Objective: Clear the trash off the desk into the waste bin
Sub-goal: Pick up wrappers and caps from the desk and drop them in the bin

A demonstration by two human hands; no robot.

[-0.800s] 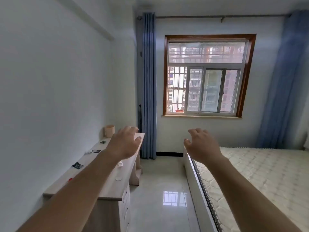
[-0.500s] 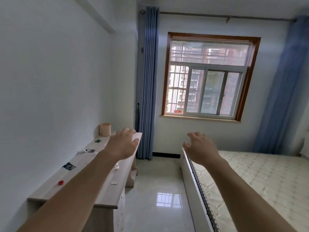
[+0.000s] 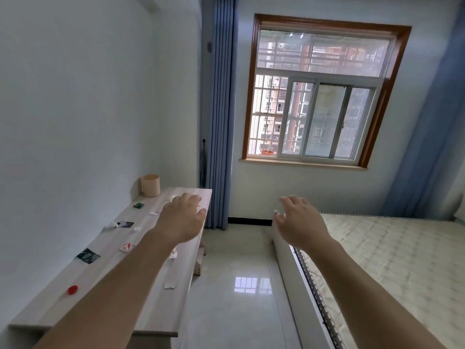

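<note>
A long light-wood desk (image 3: 75,295) runs along the left wall with several scraps of trash on it: a red cap (image 3: 72,289), a dark wrapper (image 3: 87,255), a red-and-white wrapper (image 3: 126,246), a black-and-white packet (image 3: 123,224), a green piece (image 3: 138,205) and white paper bits (image 3: 170,284). A small beige waste bin (image 3: 150,185) stands at the desk's far end. My left hand (image 3: 181,219) hovers above the desk, empty, fingers apart. My right hand (image 3: 299,221) is held out over the floor by the bed, also empty and spread.
A bed with a cream mattress (image 3: 392,263) fills the right side. A glossy tiled floor (image 3: 236,293) runs between desk and bed. Blue curtains (image 3: 217,122) flank a wooden-framed window (image 3: 319,94) on the far wall.
The view has tilted down and left, showing more of the desk and its trash. Both hands stay outstretched and empty.
</note>
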